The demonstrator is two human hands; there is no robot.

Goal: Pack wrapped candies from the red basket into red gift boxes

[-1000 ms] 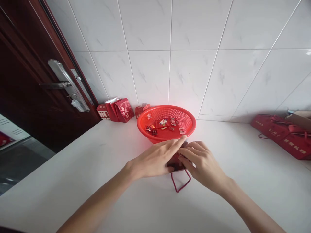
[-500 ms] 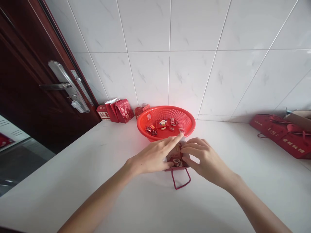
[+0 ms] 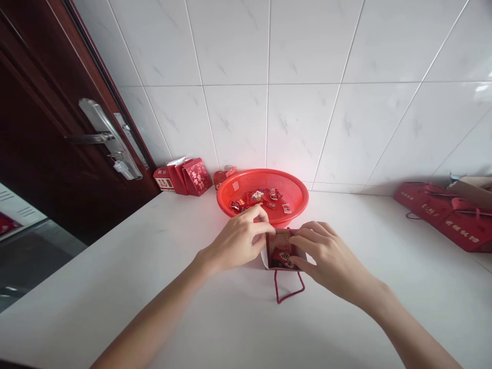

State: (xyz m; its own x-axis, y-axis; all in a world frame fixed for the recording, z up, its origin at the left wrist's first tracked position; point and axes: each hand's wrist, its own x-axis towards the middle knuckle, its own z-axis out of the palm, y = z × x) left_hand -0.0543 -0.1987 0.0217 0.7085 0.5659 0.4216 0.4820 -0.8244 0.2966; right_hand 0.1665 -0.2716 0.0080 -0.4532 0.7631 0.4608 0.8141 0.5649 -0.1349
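A small red paper gift box point(image 3: 280, 240) stands open at the top on the white counter. Inside it lie red-wrapped candies point(image 3: 285, 258), and a dark red cord handle point(image 3: 289, 296) hangs out on the near side. My left hand point(image 3: 241, 237) has its thumb and fingers pinched together at the box's far left edge. Against the right wall is my right hand point(image 3: 327, 248), its fingers curled over the rim and the thumb at the near right, holding the box. Just behind the box sits a red plastic basket point(image 3: 302, 200) with several wrapped candies point(image 3: 257, 195).
Several red gift boxes point(image 3: 198, 177) stand by the tiled wall point(image 3: 300, 128) at the back left. Larger red boxes with cords point(image 3: 434, 207) lie at the right on the counter point(image 3: 134, 261). A dark wooden door point(image 3: 42, 102) with a metal handle is at the left.
My left hand has drawn back from over the box to its left edge, with the fingers curled in. More of the box's inside shows. My right hand remains at the right wall.
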